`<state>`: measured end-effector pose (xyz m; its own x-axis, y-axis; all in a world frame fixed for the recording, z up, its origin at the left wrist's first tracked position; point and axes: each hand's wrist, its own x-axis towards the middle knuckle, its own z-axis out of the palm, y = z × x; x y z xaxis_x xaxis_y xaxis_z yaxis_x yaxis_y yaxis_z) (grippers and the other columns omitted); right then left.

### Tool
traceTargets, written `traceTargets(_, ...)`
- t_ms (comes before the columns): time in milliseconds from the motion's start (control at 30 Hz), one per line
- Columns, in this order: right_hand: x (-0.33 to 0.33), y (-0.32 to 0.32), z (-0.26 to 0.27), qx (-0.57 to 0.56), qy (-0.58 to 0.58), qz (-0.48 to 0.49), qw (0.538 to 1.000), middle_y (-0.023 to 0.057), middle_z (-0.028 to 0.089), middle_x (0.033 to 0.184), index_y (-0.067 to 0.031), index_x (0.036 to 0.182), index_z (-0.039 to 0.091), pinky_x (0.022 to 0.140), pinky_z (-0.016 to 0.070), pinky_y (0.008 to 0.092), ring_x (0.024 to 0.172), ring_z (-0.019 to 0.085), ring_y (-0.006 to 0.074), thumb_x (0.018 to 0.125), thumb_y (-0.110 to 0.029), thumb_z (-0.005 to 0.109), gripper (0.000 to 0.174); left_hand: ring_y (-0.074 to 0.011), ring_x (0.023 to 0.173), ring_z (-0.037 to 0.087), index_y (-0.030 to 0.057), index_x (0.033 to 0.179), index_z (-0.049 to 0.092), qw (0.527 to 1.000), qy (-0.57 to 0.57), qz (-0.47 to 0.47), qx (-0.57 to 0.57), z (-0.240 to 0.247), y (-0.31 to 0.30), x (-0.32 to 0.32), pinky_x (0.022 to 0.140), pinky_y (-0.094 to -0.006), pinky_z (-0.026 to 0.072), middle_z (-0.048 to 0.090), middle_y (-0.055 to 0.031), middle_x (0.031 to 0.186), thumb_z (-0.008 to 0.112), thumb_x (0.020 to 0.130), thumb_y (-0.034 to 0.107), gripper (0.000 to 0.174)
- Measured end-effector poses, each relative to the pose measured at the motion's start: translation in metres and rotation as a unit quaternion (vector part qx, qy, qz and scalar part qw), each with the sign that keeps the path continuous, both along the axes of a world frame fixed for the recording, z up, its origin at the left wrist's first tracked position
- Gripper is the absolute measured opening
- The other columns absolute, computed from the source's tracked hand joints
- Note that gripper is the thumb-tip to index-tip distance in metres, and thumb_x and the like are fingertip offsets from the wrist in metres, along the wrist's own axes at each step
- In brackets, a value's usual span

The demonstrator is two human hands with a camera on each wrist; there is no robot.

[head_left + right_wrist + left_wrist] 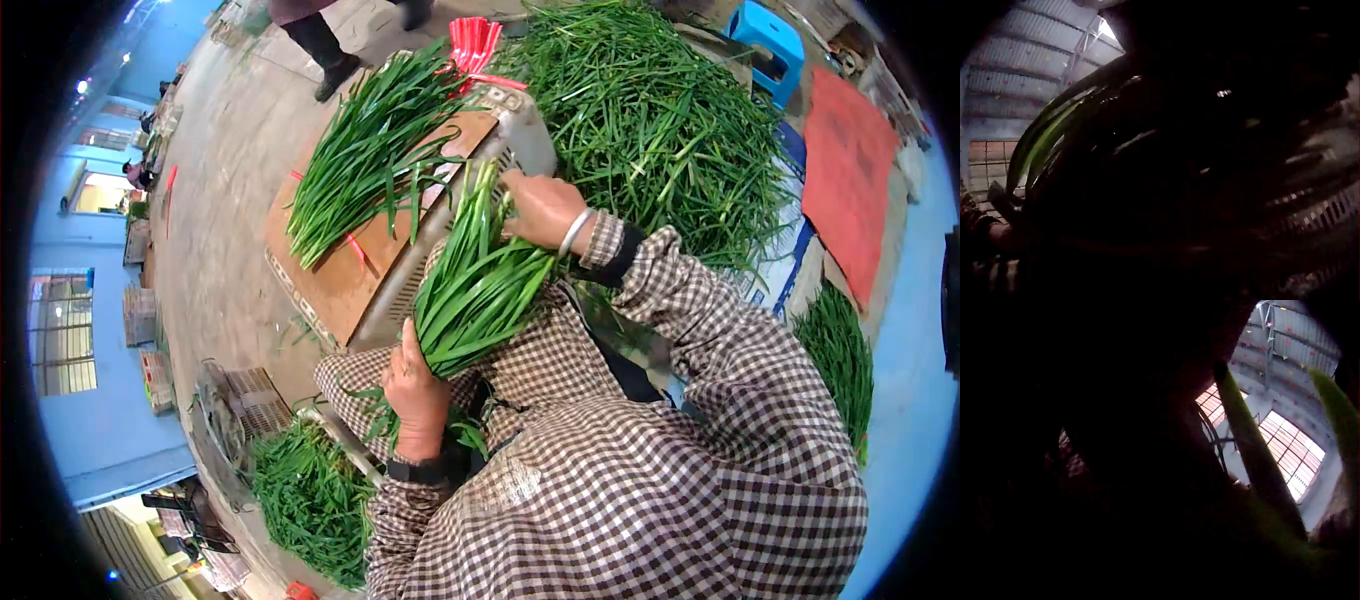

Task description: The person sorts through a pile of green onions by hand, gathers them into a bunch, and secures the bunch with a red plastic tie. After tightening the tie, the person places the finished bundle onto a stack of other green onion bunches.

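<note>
A bunch of garlic chives [478, 290], green leaves with pale stem ends, lies across the lap in the head view. My left hand [414, 395] grips its leafy lower side, the thumb along the leaves and the other fingers hidden beneath. Near the pale ends, my right hand [546, 210] curls its fingers at the stems. Ahead, a larger bundle of chives [375, 150] rests on a brown board [400, 250], beside a red tie [357, 250]. Leaves and shadow fill most of both wrist views.
The board tops an upturned plastic crate [525, 125] with red ties [474, 50] at its far end. A big chive heap [650, 130] lies right, a smaller heap [310, 500] lower left. A blue stool [768, 45] stands back right. A booted person's leg [325, 50] shows at the top.
</note>
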<state>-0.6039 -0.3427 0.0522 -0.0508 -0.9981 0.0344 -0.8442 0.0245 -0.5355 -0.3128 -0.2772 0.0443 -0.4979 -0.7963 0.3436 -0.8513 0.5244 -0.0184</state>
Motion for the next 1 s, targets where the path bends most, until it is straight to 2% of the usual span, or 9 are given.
traceTargets(133,-0.04,-0.007,-0.024,-0.068,-0.274,-0.004,0.959,0.0082,0.064,0.071,0.0019,0.089,0.063,0.06,0.0497,0.0251,0.063,0.061,0.0121,0.071,-0.007,0.063,0.019,-0.0309,0.074,0.054,0.0028,0.132,0.035,0.998,0.015,0.027,0.058,0.007,0.007,-0.006,0.066,-0.0389,0.0437,0.055,-0.012,0.083,0.069,0.065,0.009,0.075)
traceTargets(267,-0.112,-0.013,-0.021,-0.077,-0.404,-0.172,0.895,0.0139,0.065,0.081,0.0019,0.093,0.063,0.063,0.052,0.029,0.065,0.064,0.0172,0.073,-0.009,0.065,0.022,-0.0273,0.063,0.05,0.0048,0.133,0.036,0.999,0.02,0.009,0.039,0.007,0.004,-0.007,0.059,-0.0368,0.0382,0.05,-0.008,0.074,0.069,0.066,0.018,0.076)
traceTargets(333,-0.148,-0.012,-0.028,-0.049,0.084,-0.259,0.961,0.0186,0.063,0.094,0.0009,0.108,0.056,0.077,0.0506,0.0368,0.081,0.063,0.0291,0.076,-0.019,0.065,0.038,-0.0275,0.063,0.05,0.0069,0.134,0.035,0.998,0.002,0.025,0.054,0.01,0.009,-0.008,0.059,-0.0368,0.0382,0.049,-0.0078,0.073,0.07,0.066,0.018,0.077)
traceTargets(433,-0.123,0.002,-0.003,-0.045,0.094,-0.181,0.978,0.0178,0.061,0.104,0.0022,0.108,0.057,0.081,0.0488,0.0374,0.091,0.061,0.0248,0.078,-0.025,0.065,0.041,-0.0308,0.073,0.054,0.0074,0.137,0.031,0.994,-0.019,0.047,0.092,0.012,0.008,-0.011,0.064,-0.0374,0.0436,0.055,-0.0121,0.083,0.07,0.064,0.009,0.083)
traceTargets(533,-0.073,0.013,-0.001,-0.049,-0.175,0.082,0.98,0.0116,0.064,0.081,-0.0018,0.088,0.064,0.07,0.0489,0.0334,0.073,0.062,0.022,0.075,-0.03,0.067,0.031,-0.0293,0.068,0.052,0.009,0.137,0.031,0.997,-0.008,0.015,0.072,0.013,0.007,-0.013,0.061,-0.0373,0.0424,0.052,-0.0104,0.078,0.069,0.064,0.007,0.083)
traceTargets(633,-0.036,0.009,-0.013,0.06,-0.066,0.001,0.996,0.0108,0.056,0.056,-0.0026,0.067,0.065,0.051,0.0425,0.0364,0.053,0.054,0.0203,0.074,-0.04,0.069,0.038,-0.0283,0.066,0.051,0.0103,0.138,0.031,0.998,-0.013,0.006,0.063,0.012,0.007,-0.011,0.059,-0.0369,0.0416,0.05,-0.0099,0.076,0.068,0.065,0.007,0.082)
traceTargets(733,-0.027,0.003,-0.032,0.051,-0.202,-0.017,0.978,0.0081,0.053,0.048,0.0003,0.065,0.066,0.045,0.0387,0.0315,0.044,0.045,0.0137,0.073,-0.035,0.072,0.036,-0.0277,0.063,0.05,0.0131,0.136,0.036,0.999,-0.009,0.014,0.037,0.008,0.007,-0.011,0.058,-0.0369,0.0376,0.05,-0.0093,0.077,0.065,0.069,0.01,0.073)
traceTargets(833,-0.021,-0.001,-0.051,0.047,-0.337,-0.085,0.936,0.0155,0.057,0.053,0.0029,0.063,0.063,0.055,0.0468,0.0357,0.049,0.056,0.0232,0.066,-0.033,0.072,0.037,-0.027,0.062,0.049,0.0138,0.136,0.037,0.999,-0.01,0.011,0.035,0.008,0.008,-0.01,0.057,-0.0363,0.0373,0.051,-0.0084,0.076,0.063,0.069,0.008,0.072)
traceTargets(1000,-0.025,0.005,-0.03,0.068,-0.329,-0.099,0.936,0.0147,0.056,0.052,0.0027,0.059,0.061,0.053,0.0464,0.0349,0.048,0.055,0.022,0.063,-0.022,0.068,0.026,-0.0264,0.06,0.047,0.0145,0.136,0.037,0.999,0.004,0.008,0.031,0.008,0.007,-0.011,0.057,-0.036,0.0367,0.049,-0.0075,0.073,0.065,0.07,0.012,0.072)
